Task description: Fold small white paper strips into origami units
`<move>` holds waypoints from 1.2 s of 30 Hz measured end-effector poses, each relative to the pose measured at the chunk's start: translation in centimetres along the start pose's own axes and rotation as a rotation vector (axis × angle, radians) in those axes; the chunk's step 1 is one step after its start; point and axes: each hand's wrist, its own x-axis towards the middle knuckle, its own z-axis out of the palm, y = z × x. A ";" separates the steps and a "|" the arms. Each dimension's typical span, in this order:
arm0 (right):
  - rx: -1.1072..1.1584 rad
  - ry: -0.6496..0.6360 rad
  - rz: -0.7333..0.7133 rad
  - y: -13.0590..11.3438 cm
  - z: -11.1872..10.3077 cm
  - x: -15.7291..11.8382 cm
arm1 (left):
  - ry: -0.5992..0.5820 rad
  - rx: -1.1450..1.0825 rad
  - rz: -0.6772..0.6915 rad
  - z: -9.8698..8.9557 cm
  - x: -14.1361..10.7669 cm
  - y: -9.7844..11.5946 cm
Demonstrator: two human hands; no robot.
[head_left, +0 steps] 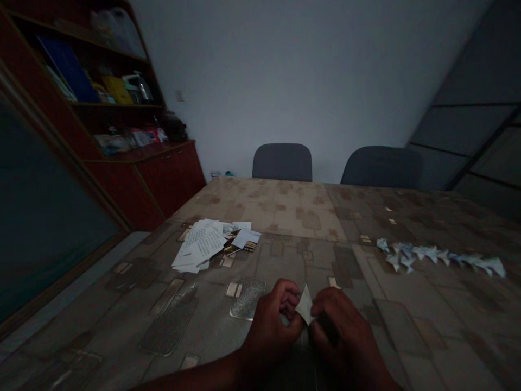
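Nearest, the left hand (273, 315) and the right hand (344, 328) hold a small folded paper (305, 307) between them, with the fingers curled close; probably this grip from two sides keeps it steady. Farther, on the left, printed sheets (201, 247) lie in a loose pile, perhaps to be within reach. On the right, crumpled-looking paper pieces (433, 254) form a row, seemingly set apart from the sheets. Beyond the table (293, 203) stand grey chairs (282, 161).
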 end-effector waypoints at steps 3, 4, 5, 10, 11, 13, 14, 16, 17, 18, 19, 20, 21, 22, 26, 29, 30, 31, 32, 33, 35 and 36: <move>0.044 0.017 0.011 0.1 0.1 -0.1 | 0.001 0.038 0.005 0.1 -0.1 -0.2; 0.064 0.018 0.026 0.2 0.2 -0.1 | -0.014 0.049 0.006 0.1 -0.2 -0.2; 0.080 0.019 0.043 0.2 0.2 -0.2 | -0.032 0.058 0.008 0.1 -0.3 -0.3; 0.104 -0.015 0.119 0.2 0.5 -0.4 | -0.068 0.134 0.040 0.1 -0.6 -0.3; 0.107 -0.026 0.129 0.2 0.5 -0.4 | -0.069 0.142 0.040 0.1 -0.7 -0.3; 0.116 -0.038 0.131 0.2 0.6 -0.5 | -0.073 0.138 0.035 0.1 -0.7 -0.2; 0.115 -0.043 0.130 0.2 0.6 -0.5 | -0.075 0.129 0.032 0.1 -0.8 -0.1; 0.099 -0.046 0.127 0.3 0.7 -0.5 | -0.078 0.105 0.028 0.1 -0.8 0.0; 0.088 -0.043 0.125 0.3 0.7 -0.6 | -0.078 0.096 0.029 0.1 -0.9 0.1; 0.077 -0.037 0.122 0.4 0.7 -0.6 | -0.077 0.086 0.032 0.1 -0.9 0.2; 0.068 -0.032 0.116 0.5 0.7 -0.6 | -0.076 0.070 0.033 0.1 -1.0 0.3; 0.060 -0.022 0.103 0.5 0.7 -0.6 | -0.077 0.045 0.032 0.1 -1.1 0.5; 0.051 -0.009 0.086 0.5 0.7 -0.6 | -0.079 0.008 0.027 0.0 -1.1 0.6; 0.040 0.006 0.068 0.5 0.7 -0.5 | -0.082 -0.040 0.016 -0.1 -1.1 0.7; -0.006 0.055 -0.014 0.3 0.4 -0.3 | -0.082 -0.273 -0.081 -0.2 -0.9 0.6; -0.036 0.069 -0.074 0.1 0.2 -0.2 | -0.100 -0.416 -0.142 -0.2 -0.8 0.2; -0.041 0.066 -0.089 0.1 0.1 -0.2 | -0.112 -0.440 -0.151 -0.2 -0.8 0.2; -0.041 0.058 -0.102 0.1 0.1 -0.1 | -0.123 -0.449 -0.158 -0.2 -0.8 0.2; -0.039 0.048 -0.104 0.1 0.1 -0.2 | -0.130 -0.442 -0.166 -0.2 -0.9 0.3; -0.036 0.041 -0.103 0.1 0.1 -0.2 | -0.135 -0.425 -0.175 -0.3 -0.9 0.3; -0.041 0.028 -0.110 0.2 0.2 -0.2 | -0.134 -0.372 -0.185 -0.4 -1.0 0.5; -0.055 0.022 -0.121 0.2 0.2 -0.3 | -0.129 -0.348 -0.189 -0.5 -1.0 0.6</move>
